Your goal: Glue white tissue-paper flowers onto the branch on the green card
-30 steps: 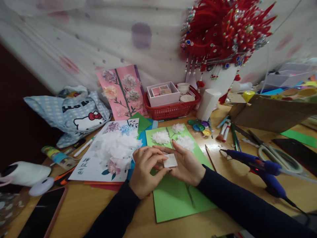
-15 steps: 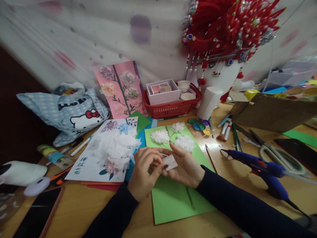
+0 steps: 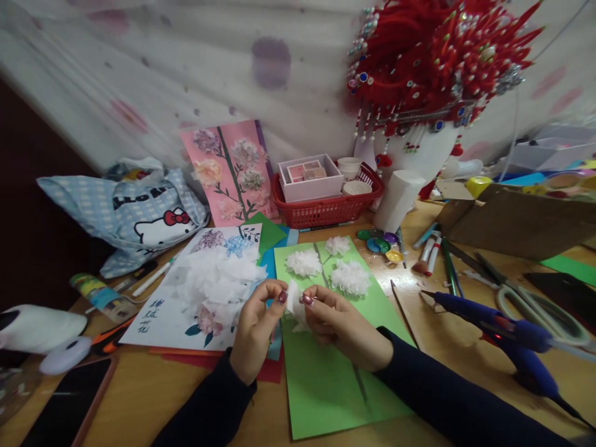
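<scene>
Between my two hands is a small piece of white tissue paper (image 3: 293,299), pinched at its edges. Thumb and fingertips of my left hand (image 3: 257,323) close on its left side. My right hand (image 3: 342,324) grips its right side, its other fingers curled under. Both hands are over the left part of a green sheet of card (image 3: 321,385). On that card, just beyond my hands, sit three white ruffled paper flowers (image 3: 350,277) beside a painted stem. A heap of loose white tissue pieces (image 3: 216,276) lies on a white printed sheet (image 3: 153,310) to the left.
A blue glue gun (image 3: 493,320) with a red light lies at right, before large scissors (image 3: 544,310). A thin brush (image 3: 404,310) rests beside the card. Behind stand a red basket (image 3: 321,214) and a white roll (image 3: 399,202). A phone (image 3: 69,403) lies front left.
The white paper has been lifted off my right palm and is now pinched upright between both hands. My right hand has turned over and its fingers have curled in.
</scene>
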Available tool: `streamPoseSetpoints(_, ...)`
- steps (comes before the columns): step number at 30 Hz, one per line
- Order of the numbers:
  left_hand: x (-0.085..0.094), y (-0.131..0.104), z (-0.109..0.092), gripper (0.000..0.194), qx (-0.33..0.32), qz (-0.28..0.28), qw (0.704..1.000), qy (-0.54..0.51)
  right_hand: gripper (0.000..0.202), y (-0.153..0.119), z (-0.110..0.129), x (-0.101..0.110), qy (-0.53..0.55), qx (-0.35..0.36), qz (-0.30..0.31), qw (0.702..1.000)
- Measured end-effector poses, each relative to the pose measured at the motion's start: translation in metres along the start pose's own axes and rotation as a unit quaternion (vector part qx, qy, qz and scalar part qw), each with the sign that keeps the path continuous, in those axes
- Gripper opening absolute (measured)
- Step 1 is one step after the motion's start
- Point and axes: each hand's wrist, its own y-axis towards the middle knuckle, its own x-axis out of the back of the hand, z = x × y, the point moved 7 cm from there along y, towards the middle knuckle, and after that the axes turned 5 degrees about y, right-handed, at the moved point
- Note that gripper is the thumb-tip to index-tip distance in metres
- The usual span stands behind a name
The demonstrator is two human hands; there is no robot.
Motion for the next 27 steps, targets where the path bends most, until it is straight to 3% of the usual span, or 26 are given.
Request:
streamPoseSetpoints(5, -0.007, -0.007, -0.020, 0.030, -0.080, 0.030, 0.995, 0.053, 0.046, -0.003, 0.005, -0.005, -0.077, 0.027, 0.008, 0.997)
streamPoseSetpoints(9, -0.013, -0.012, -0.032, 0.024, -0.134, 0.046, 0.986, 0.082, 0.032, -0.005, 0.007, -0.006, -0.100, 0.034, 0.002, 0.994)
streamPoseSetpoints(14, -0.011, -0.012, -0.034, 0.026, -0.131, 0.028, 0.990, 0.051, 0.016, -0.007, 0.007, -0.008, -0.085, 0.026, 0.024, 0.996)
streamPoseSetpoints(18, -0.006, -0.009, -0.029, 0.021, -0.087, -0.001, 0.996, 0.015, 0.021, -0.006, 0.007, -0.006, -0.097, 0.037, 0.037, 0.994)
streamPoseSetpoints(27, -0.007, -0.014, -0.038, 0.024, -0.162, 0.004, 0.981, 0.104, 0.036, -0.002, 0.010, 0.004, -0.088, 0.074, -0.007, 0.993)
